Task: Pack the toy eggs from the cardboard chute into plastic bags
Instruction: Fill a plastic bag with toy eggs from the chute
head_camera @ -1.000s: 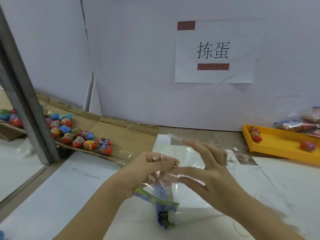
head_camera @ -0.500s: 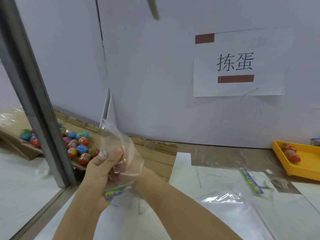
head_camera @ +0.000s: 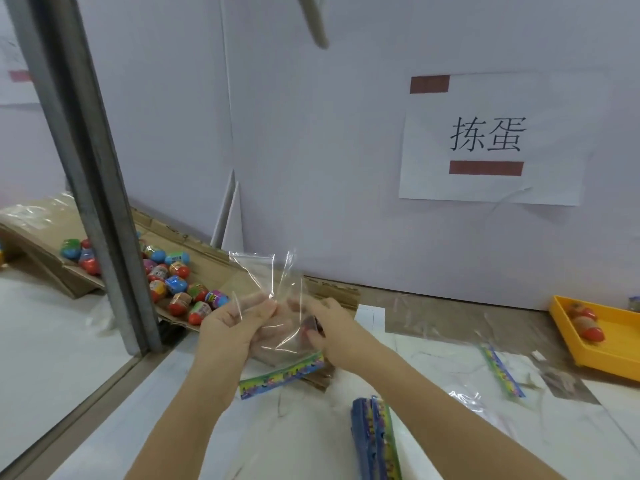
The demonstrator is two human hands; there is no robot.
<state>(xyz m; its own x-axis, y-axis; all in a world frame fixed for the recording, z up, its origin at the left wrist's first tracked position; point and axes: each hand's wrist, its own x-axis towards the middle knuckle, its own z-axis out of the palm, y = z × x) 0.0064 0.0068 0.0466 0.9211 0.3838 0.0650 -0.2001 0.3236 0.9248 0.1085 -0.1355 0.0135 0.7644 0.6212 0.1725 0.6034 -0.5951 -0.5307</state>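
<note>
I hold a clear plastic bag (head_camera: 273, 285) upright above the table, its colourful printed strip (head_camera: 282, 375) at the bottom. My left hand (head_camera: 228, 330) pinches the bag's left side. My right hand (head_camera: 336, 330) is against the bag's right side, fingers curled round a dark red toy egg (head_camera: 310, 328) that shows through the plastic. Several bright toy eggs (head_camera: 180, 289) lie on the sloping cardboard chute (head_camera: 221, 268), just left of my hands.
A grey metal post (head_camera: 100, 188) stands in front of the chute. A stack of bags (head_camera: 375, 438) lies near me on the table, and a loose bag (head_camera: 500, 375) to the right. A yellow tray (head_camera: 609, 358) at far right holds eggs (head_camera: 585, 322).
Both hands carried the bag left from the table's middle to the chute. My right hand reached behind the bag at the chute and now holds a red egg against it.
</note>
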